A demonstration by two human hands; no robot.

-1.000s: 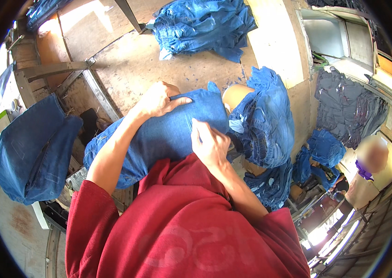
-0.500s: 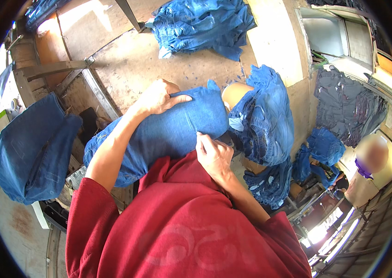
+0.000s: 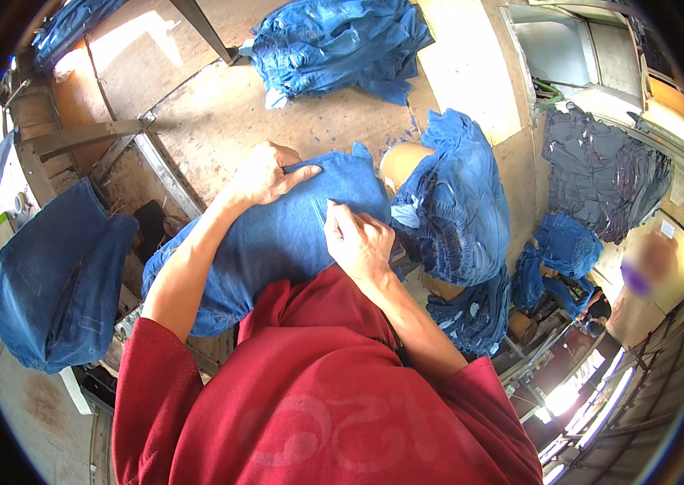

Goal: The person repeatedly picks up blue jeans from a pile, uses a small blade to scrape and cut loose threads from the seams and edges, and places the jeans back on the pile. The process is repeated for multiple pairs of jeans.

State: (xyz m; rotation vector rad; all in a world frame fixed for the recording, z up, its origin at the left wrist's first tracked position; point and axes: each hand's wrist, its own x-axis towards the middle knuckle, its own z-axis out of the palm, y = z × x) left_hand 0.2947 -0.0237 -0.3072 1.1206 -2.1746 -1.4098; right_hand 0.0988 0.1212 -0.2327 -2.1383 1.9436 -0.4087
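Stretched across in front of me is a piece of blue denim [image 3: 269, 242], which looks like a trouser leg. My left hand [image 3: 271, 174] is closed on its far edge, the thumb lying on top of the cloth. Over the denim's right part, my right hand [image 3: 362, 242] pinches a small, thin object whose tip touches or nearly touches the fabric; its kind is too small to tell. A faint light line shows on the cloth near that tip. Whatever supports the denim underneath is mostly hidden.
Just right of the denim hangs a pile of blue jeans [image 3: 463, 202] beside a tan rounded form [image 3: 403, 164]. More jeans [image 3: 342, 48] lie at the far side. Folded denim [image 3: 55, 275] is at left, dark garments [image 3: 600, 170] at right. Another person [image 3: 650, 263] is at far right.
My right hand has moved up and left over the denim with the small object. My left hand keeps its hold on the far edge. The whole view has shifted slightly.
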